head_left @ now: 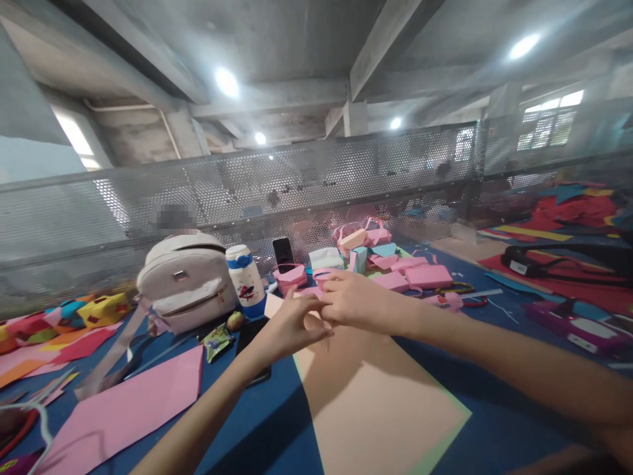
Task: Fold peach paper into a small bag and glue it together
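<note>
A large peach sheet (pixel 380 409) with a green edge beneath lies on the blue table, reaching toward me. Over its far end, my left hand (pixel 291 326) and my right hand (pixel 353 303) meet, fingertips close together. The fingers of both hands are bent and pinched; a pale peach piece of paper (pixel 273 305) shows just behind and beside my left hand. Whatever sits between the fingertips is too small or hidden to tell. Beyond the hands are pink folded paper pieces (pixel 428 276).
On the left are a white backpack (pixel 185 284), a bottle (pixel 246 280), a snack packet (pixel 217 342) and pink sheets (pixel 133 409). A phone (pixel 283 255) stands upright behind. Red scissors (pixel 475 303) and a purple device (pixel 576 326) lie right. A perforated metal screen (pixel 297 185) closes the back.
</note>
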Motion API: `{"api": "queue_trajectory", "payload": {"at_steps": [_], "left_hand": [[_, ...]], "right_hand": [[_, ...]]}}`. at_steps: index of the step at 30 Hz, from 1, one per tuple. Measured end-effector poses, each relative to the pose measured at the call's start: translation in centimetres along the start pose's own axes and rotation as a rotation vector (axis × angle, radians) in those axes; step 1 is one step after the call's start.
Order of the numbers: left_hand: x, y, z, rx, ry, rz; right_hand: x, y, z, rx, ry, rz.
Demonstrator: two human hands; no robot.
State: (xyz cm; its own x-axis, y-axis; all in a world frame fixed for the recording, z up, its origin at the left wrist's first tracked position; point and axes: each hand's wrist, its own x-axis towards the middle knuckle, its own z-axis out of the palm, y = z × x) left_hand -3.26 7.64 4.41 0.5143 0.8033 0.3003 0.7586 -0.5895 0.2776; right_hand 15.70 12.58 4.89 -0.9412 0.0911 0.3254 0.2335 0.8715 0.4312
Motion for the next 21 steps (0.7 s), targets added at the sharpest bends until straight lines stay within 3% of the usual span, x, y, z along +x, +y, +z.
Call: {"api": "queue_trajectory", "payload": {"at_steps": [3, 5, 9, 14, 17, 21], "left_hand": [[0.4, -0.5, 0.1, -0.201, -0.185, -0.158], [0.2, -0.8, 0.5, -0.281, -0.232, -0.180], [-0.3, -1.2, 1.2, -0.407, -0.220, -0.195], [-0.4, -1.4, 1.7, -0.362, -0.192, -0.179], [-0.5, -1.5, 2.1, -0.313, -0.103, -0.079], [-0.8, -1.3, 3.3, -0.075, 0.218, 0.088]], "right_hand": [[0.0, -0.2, 0.4, -0.055, 0.017, 0.005], [-0.1, -0.3, 0.6, -0.014, 0.034, 0.006], [-0.6, -0.3, 0.9, 0.098, 0.025, 0.003], [-1.0, -0.4, 1.0, 0.117, 0.034, 0.019], [-1.5, -0.1, 1.0, 0.141, 0.045, 0.036], [-1.9, 0.6, 0.6, 0.198, 0.066, 0.142]]}}
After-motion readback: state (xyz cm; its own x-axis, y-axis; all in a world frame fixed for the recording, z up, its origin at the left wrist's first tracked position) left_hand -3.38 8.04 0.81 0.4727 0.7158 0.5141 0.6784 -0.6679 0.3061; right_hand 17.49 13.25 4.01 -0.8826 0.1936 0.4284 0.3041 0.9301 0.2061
